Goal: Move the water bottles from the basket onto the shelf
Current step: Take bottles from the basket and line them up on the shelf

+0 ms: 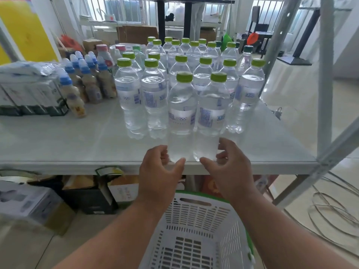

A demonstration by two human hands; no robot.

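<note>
White slatted basket [196,230] is sitting on the floor at 6 o'clock, below the shelf edge; what shows of its inside is holding no bottles, though the arms are covering its sides. Grey shelf board [77,140] is carrying a block of clear water bottles [194,61] with lime-green caps, standing upright in rows from centre toward 12 o'clock, water nearly to the shoulders, pale labels with blue print.

Two bottles are standing touching at the front edge. Left hand [159,175] is curling fingers and thumb around the base of the left front bottle [181,113]. Right hand [229,169] is curling around the base of the right front bottle [210,115]; whether the fingers are pressing tight or only cupping is hard to tell through the clear plastic.

At 10 o'clock, blue-capped brown drink bottles [87,78] are standing beside stacked cartons [29,94]. Cardboard boxes [35,206] are lying under the shelf at 8 o'clock.
</note>
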